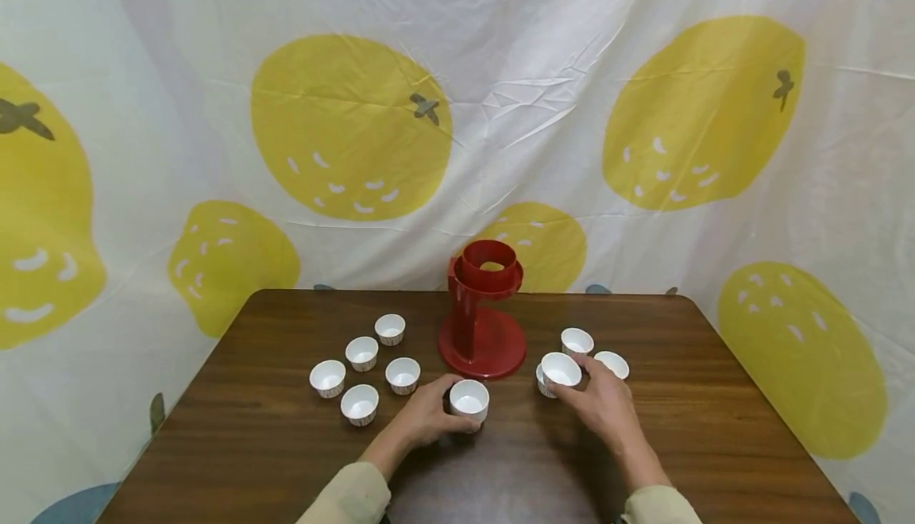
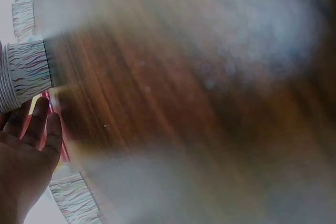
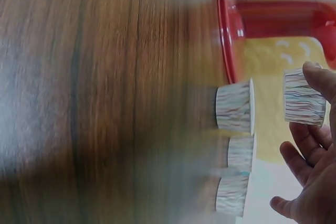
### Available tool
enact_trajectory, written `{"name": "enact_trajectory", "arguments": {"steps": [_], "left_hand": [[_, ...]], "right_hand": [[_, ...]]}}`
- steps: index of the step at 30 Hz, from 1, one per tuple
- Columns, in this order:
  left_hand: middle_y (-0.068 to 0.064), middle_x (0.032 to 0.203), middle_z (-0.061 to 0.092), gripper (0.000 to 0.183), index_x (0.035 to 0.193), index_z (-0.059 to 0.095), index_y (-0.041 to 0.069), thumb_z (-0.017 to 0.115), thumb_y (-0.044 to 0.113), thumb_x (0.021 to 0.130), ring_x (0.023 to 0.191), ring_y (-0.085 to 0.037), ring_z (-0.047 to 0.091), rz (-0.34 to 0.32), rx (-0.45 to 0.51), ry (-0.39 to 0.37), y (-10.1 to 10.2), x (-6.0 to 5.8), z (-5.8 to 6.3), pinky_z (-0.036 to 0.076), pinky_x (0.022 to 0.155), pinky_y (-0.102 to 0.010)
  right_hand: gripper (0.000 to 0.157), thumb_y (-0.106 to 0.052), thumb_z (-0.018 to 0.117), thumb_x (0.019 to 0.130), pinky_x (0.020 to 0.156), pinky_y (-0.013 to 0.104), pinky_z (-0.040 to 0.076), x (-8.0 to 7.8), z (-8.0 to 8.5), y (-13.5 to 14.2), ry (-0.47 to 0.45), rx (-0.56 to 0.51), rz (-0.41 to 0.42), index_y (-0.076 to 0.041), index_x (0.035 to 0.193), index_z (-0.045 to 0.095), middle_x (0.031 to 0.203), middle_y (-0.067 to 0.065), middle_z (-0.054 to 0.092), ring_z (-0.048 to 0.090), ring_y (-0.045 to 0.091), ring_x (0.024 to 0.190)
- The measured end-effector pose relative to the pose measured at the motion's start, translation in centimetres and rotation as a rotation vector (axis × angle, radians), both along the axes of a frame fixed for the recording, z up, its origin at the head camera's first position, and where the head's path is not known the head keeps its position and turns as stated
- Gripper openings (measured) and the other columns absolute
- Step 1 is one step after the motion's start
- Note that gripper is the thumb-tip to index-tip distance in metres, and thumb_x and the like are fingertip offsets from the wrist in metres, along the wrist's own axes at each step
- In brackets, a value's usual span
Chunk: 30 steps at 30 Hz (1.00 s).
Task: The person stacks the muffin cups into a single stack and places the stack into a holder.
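My left hand (image 1: 429, 415) grips a stack of nested white paper baking cups (image 1: 469, 398); several rims show in the left wrist view, where the stack's outer wall (image 2: 31, 69) has wavy coloured lines. Whether its bottom touches the table cannot be told. With thumb and fingers my right hand (image 1: 604, 401) pinches one baking cup (image 3: 303, 98), raised off the table. Beneath and around it stand a partly hidden cup (image 1: 543, 381), another behind (image 1: 577, 340), and a third to the right (image 1: 611, 364). Several upright cups (image 1: 360, 404) stand left of my left hand.
A red stand (image 1: 482, 341) with a round base, a column and a ring-shaped top (image 1: 489, 270) rises between the two cup groups, beyond my hands. The brown wooden table (image 1: 286, 460) ends at a curtain (image 1: 529, 151) printed with yellow fruit.
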<state>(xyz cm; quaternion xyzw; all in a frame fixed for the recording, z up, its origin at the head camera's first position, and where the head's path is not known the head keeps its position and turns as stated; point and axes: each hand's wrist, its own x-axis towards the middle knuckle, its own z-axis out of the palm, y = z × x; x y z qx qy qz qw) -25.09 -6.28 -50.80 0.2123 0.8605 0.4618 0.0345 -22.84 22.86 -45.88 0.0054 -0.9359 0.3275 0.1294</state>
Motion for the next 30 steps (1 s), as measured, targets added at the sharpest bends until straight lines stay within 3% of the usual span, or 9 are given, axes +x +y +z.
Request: {"name": "enact_trajectory", "arguments": {"steps": [10, 17, 30], "left_hand": [[0.0, 0.105, 0.067, 0.061, 0.122, 0.062, 0.009, 0.09, 0.027, 0.071, 0.098, -0.019, 0.06, -0.003, 0.006, -0.002, 0.0, -0.1, -0.1, 0.045, 0.091, -0.041], [0.0, 0.106, 0.067, 0.062, 0.123, 0.062, 0.009, 0.09, 0.027, 0.071, 0.099, -0.018, 0.06, -0.002, 0.01, -0.007, 0.0, -0.1, -0.1, 0.045, 0.092, -0.041], [-0.001, 0.108, 0.067, 0.062, 0.124, 0.062, 0.009, 0.09, 0.028, 0.072, 0.1, -0.019, 0.06, 0.002, 0.018, -0.021, -0.2, -0.1, -0.2, 0.045, 0.092, -0.042]], "right_hand": [[0.058, -0.04, 0.084, 0.077, 0.084, 0.046, 0.045, -0.3, -0.1, -1.7, 0.033, -0.07, 0.073, -0.007, 0.12, 0.065, 0.108, 0.01, 0.07, 0.063, 0.029, 0.097], [0.06, -0.038, 0.084, 0.077, 0.088, 0.048, 0.047, -0.5, 0.2, -2.9, 0.03, -0.088, 0.134, -0.004, 0.122, 0.064, 0.114, 0.012, 0.069, 0.063, 0.03, 0.104], [0.054, -0.035, 0.087, 0.075, 0.089, 0.043, 0.048, -0.8, 0.5, -5.6, 0.046, -0.101, 0.247, -0.007, 0.117, 0.068, 0.106, 0.004, 0.069, 0.063, 0.022, 0.102]]}}
